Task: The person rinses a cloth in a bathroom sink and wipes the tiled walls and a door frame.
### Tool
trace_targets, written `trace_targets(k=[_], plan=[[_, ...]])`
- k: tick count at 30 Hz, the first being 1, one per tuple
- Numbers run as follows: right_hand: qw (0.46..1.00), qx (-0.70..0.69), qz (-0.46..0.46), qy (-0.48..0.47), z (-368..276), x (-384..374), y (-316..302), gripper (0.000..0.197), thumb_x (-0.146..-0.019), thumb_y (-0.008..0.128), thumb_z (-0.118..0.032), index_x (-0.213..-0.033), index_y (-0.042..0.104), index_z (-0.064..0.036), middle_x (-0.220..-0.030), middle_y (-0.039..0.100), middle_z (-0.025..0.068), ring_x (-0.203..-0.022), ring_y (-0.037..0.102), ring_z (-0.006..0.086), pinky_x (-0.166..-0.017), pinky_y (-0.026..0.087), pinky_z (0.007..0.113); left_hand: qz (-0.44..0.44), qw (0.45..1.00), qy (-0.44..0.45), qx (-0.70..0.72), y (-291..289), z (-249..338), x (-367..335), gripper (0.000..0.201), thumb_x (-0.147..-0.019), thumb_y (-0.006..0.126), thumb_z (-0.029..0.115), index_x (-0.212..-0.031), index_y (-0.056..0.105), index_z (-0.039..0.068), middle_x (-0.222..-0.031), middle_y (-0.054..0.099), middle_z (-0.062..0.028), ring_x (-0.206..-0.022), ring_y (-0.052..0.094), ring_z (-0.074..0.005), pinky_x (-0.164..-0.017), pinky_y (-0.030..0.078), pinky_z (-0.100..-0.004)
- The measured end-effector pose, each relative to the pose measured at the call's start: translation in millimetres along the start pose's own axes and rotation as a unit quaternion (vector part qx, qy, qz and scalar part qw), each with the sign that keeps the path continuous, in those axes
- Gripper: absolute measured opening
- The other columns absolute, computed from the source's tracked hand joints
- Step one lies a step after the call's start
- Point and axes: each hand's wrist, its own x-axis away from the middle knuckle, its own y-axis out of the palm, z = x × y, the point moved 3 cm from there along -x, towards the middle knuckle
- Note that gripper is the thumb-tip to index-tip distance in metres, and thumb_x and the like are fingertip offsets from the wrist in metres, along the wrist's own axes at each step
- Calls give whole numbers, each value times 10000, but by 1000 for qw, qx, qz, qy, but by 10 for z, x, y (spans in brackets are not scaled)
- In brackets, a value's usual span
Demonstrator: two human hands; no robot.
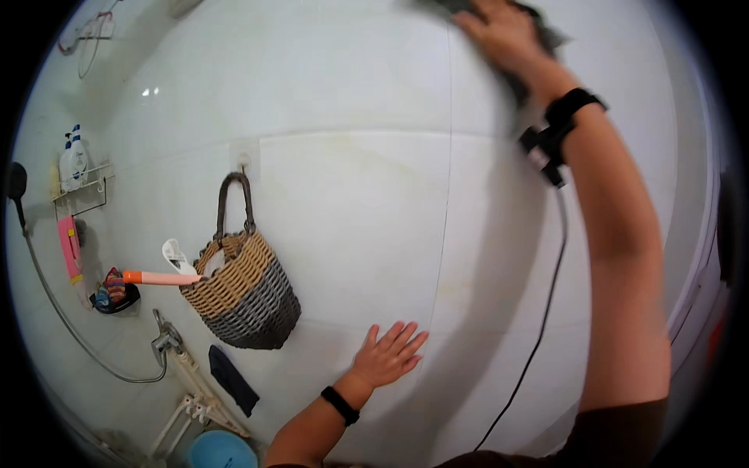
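Up at the top right, my right hand (505, 37) is pressed over a dark grey-green cloth (538, 19) against the white tiled wall (351, 203). Motion smears the cloth, and its upper part runs out of the picture. A black band with a small device (542, 156) sits on my right wrist, and a thin black cable hangs from it. Lower down, my left hand (388, 356) rests flat on the tiles with its fingers spread and nothing in it. Its wrist wears a black band (340, 405).
Left of my left hand, a woven tan-and-grey basket (242, 292) hangs from a wall hook with an orange-handled item poking out. Further left are a wire shelf with bottles (76, 168), a shower hose (58, 312), a folded frame (199, 390) and a blue basin (221, 451).
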Motion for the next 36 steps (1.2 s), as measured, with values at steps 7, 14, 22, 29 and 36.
trace_targets(k=[7,14,22,29,36], plan=[[991,-83,-55,-95,-561,835,-54,474,-810,446,-390,-1163,467,-74,-1256,385,154,-1211,262,273,-1021,134,383,44,998,9,39,124,-60,20,398,-763,519,346,-1128,498,186,-1270,384,-86,-1220,278,-247,-977,165,-494],[845,-406,-245,-246,-1222,2677,233,369,-701,554,-207,-1048,530,-84,-843,547,116,-793,513,254,-755,378,377,144,970,-109,160,96,-46,527,548,-714,608,309,-1176,400,100,-1342,202,-191,-1222,229,-357,-961,169,-556],[799,-340,-340,-360,-1013,4566,339,440,-780,525,-252,-1167,434,-62,-1167,443,103,-1129,389,244,-988,248,412,19,989,7,146,-85,-35,739,664,-738,546,243,-1293,233,57,-1362,117,-227,-1263,77,-397,-952,74,-607],[954,-169,-148,-199,56,3193,-157,456,-749,526,-397,-1117,502,-128,-1125,484,63,-1023,448,211,-920,281,386,-20,995,-58,73,23,-65,117,551,-706,580,291,-1185,414,78,-1327,199,-227,-1240,121,-412,-939,69,-623],[999,14,11,44,1467,3027,-231,507,-740,527,-428,-1090,512,-61,-1175,450,162,-1051,415,288,-878,282,417,-21,999,-30,-4,98,0,-26,586,-752,498,304,-1250,328,47,-1342,171,-252,-1258,105,-406,-957,37,-598]])
